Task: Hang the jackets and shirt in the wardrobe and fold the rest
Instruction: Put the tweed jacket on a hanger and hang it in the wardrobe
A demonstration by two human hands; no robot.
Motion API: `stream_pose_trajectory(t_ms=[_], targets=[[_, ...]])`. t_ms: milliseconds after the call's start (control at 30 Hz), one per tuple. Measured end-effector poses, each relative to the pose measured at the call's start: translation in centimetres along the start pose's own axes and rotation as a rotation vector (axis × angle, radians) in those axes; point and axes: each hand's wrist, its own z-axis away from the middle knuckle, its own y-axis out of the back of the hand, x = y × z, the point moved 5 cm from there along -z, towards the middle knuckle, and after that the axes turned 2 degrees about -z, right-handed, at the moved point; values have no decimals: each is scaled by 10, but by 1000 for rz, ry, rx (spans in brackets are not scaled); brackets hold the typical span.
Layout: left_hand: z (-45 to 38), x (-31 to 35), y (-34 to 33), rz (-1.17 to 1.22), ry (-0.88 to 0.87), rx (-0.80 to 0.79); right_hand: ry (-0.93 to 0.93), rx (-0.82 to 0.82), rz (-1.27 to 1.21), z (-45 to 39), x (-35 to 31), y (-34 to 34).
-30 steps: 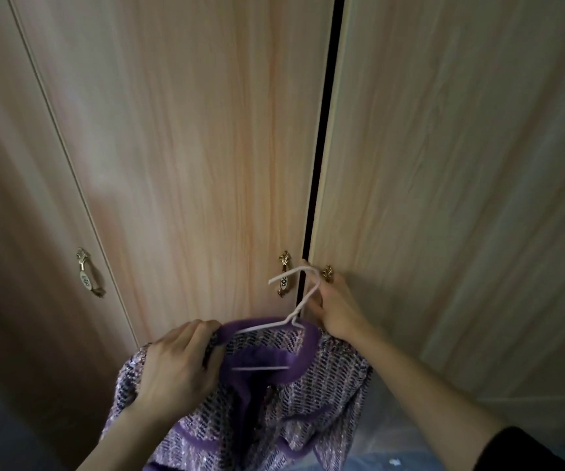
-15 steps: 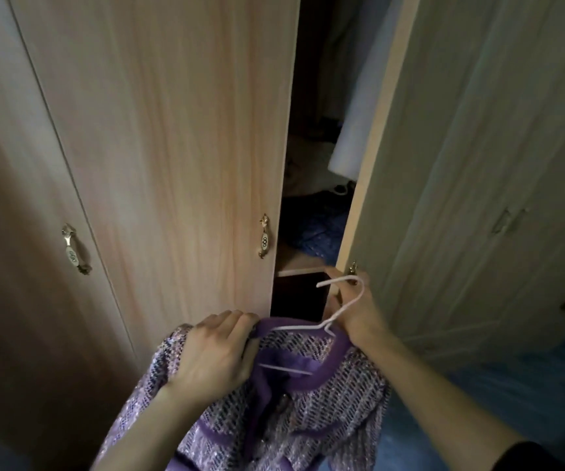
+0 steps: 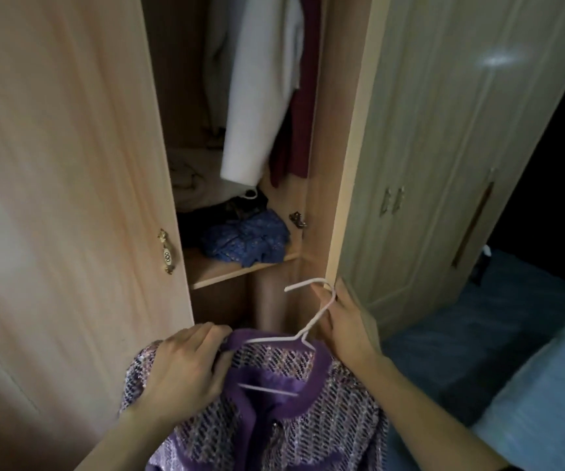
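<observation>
Wardrobe door (image 3: 349, 137) now stands wider than half a second ago, exposing hanging clothes and a shelf (image 3: 240, 270).
Left hand (image 3: 185, 375) grips the purple jacket (image 3: 274, 419) on its white hanger (image 3: 311, 321); right hand (image 3: 345, 321) curls around the door edge. Blue bed (image 3: 478, 351) at right.

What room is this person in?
Probably a bedroom: a wooden wardrobe stands open with clothes hanging inside, and what looks like a bed with blue bedding sits on the right.
</observation>
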Motion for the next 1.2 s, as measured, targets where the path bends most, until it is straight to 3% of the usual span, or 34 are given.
stream_pose_trajectory(t_ms=[333, 500, 667, 800, 900, 1100, 1200], targets=[[-60, 70, -28, -18, -82, 16, -187, -42, -194, 12, 94, 55], [-72, 93, -37, -17, -75, 28, -258, 48, -256, 21, 113, 72], [-86, 105, -42, -22, -46, 43, -281, 14, -596, 24, 123, 81], [-97, 106, -42, -55, -35, 53, -118, -170, -712, 25, 114, 88], [-102, 99, -41, -67, 4, 45, 22, -200, -675, 24, 103, 95], [-101, 97, -33, -91, 9, 9, 191, -60, -639, 14, 93, 100], [-102, 85, -27, -64, 52, -109, 169, 18, -677, 9, 84, 96]])
